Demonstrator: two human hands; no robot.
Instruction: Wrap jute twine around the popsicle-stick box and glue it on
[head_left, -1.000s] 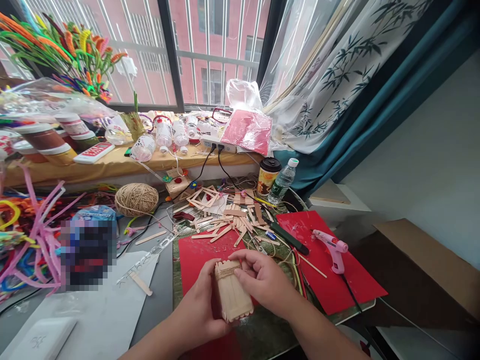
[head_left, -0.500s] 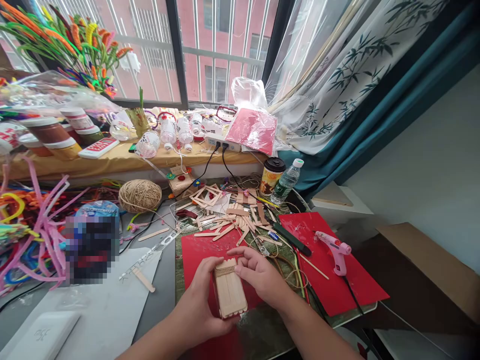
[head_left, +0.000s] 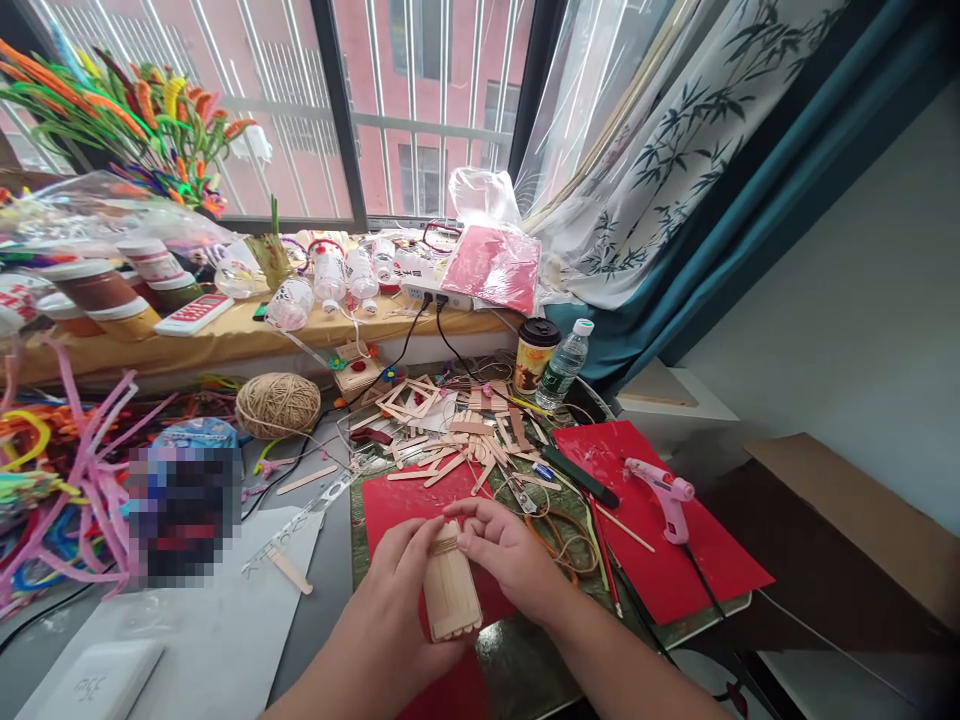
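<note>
Between my hands is a small popsicle-stick box, made of flat sticks side by side with rounded ends toward me. A band of twine is wound around its far end. My left hand is closed around the left side of the box, thumb under the near end. At the upper right corner, my right hand is closed, its thumb pressing on the twine band and its fingers curled over the far edge. The box is tilted over a red sheet. Its underside is hidden.
Loose popsicle sticks lie piled beyond my hands. A pink glue gun rests on a second red sheet at right. A twine ball sits at left; a water bottle and a lidded cup stand behind.
The box has turned slightly and shifted a little to the left in my hands. My right fingers have moved a bit along the twine band. The whole view has shifted slightly.
</note>
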